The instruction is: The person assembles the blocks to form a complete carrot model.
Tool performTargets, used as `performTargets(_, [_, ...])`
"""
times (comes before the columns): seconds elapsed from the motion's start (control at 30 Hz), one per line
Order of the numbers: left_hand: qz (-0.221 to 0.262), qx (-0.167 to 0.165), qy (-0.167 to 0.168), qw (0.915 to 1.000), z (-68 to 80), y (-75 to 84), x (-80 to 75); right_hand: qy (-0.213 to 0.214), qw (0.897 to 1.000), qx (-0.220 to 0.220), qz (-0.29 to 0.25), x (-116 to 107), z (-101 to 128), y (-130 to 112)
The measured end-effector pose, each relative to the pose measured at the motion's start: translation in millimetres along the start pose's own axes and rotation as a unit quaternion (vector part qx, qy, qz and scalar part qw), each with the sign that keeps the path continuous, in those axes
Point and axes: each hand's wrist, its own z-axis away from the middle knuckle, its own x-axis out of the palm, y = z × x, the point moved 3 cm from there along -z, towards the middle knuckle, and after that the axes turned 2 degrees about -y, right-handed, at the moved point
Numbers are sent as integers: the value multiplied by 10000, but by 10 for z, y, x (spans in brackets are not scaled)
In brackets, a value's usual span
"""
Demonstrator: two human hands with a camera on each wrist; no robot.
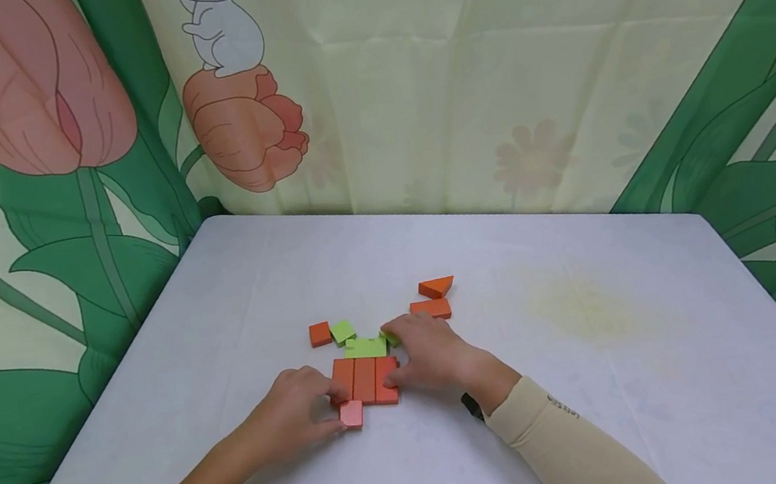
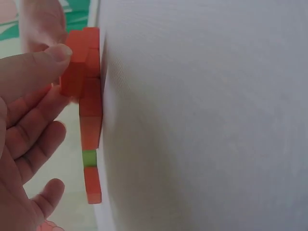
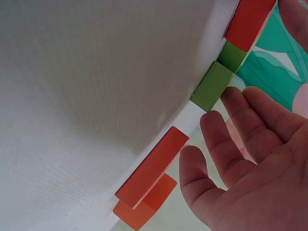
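My left hand (image 1: 296, 412) pinches a small orange-red block (image 1: 351, 415) between thumb and fingers, at the lower edge of three orange-red blocks (image 1: 364, 381) lying side by side. In the left wrist view, that pinched block (image 2: 73, 62) is raised off the table, its edge facing the camera. My right hand (image 1: 433, 349) rests at the right of the group, its fingertips by a small green block (image 1: 392, 339) and its thumb by the rightmost orange-red block. The right wrist view has loosely bent fingers (image 3: 214, 139) at the green block (image 3: 211, 86). A notched light-green block (image 1: 366, 348) sits above the three.
A red-orange cube (image 1: 320, 334) and a tilted green cube (image 1: 343, 331) lie at upper left of the group. Beyond my right hand are an orange rectangular block (image 1: 431, 309) and an orange triangular block (image 1: 436, 287). A white cloth covers the table (image 1: 605, 410); a printed curtain (image 1: 411, 90) hangs behind.
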Motion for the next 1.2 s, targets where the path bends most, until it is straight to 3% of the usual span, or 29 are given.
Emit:
performTargets(0.3, [-617,19,-14,9981,-16,31,64,-4,10000,-35,-23,3,1,2])
performTargets(0.53, [-585,-52,55,9983,-28,17,62,-39,10000,15,-24,13,-2,6])
performTargets(0.97, [-528,-307,-219,9979,-84,44,19,-37,10000,-12,-46,-12,-3,2])
performTargets(1.2, [-487,-227,-227,9983,-83,56,12,-16,10000,-47,-18,-9,-4,4])
